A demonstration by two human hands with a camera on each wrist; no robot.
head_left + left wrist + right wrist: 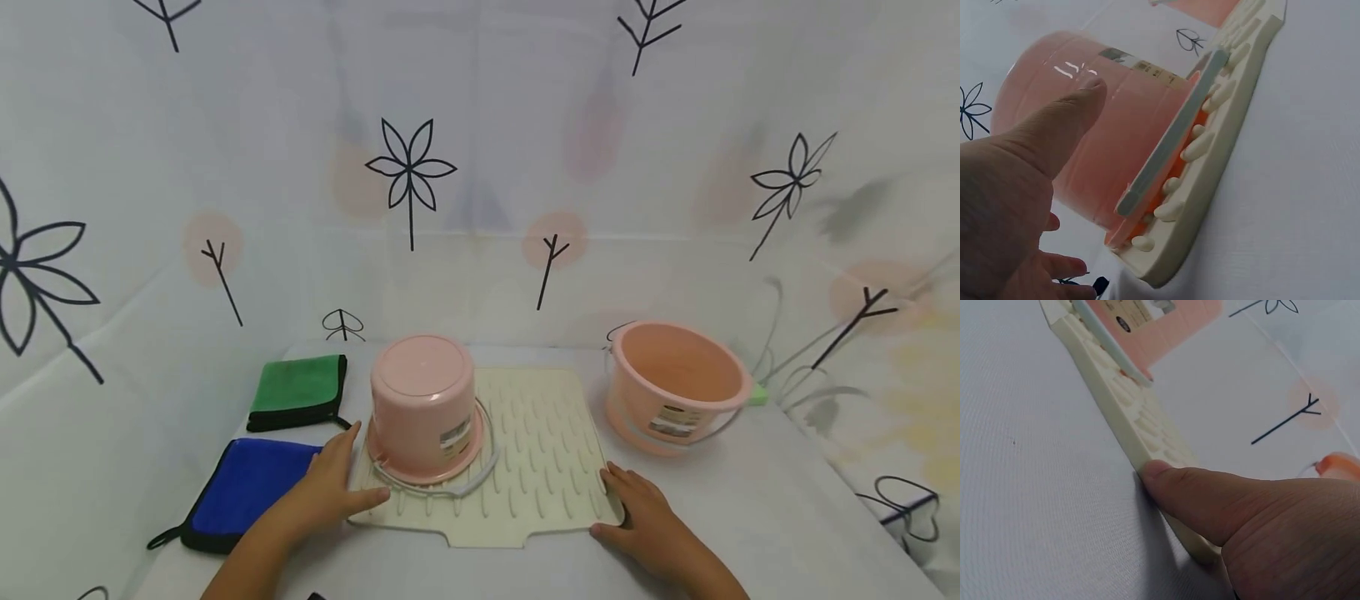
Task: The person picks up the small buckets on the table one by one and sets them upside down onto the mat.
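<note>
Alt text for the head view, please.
The right hand touches the near right corner of a ridged cream board; the left hand is spread beside the overturned pink bucket on it. An upright pink bucket stands right; a green cloth and a blue cloth lie left.

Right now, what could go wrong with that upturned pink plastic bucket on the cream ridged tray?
The upturned pink plastic bucket sits toward the left side of the cream ridged tray, so it might slide off if the tray tilts. Its pale grey curved handle lies close to the left hand and could snag on it.
</note>
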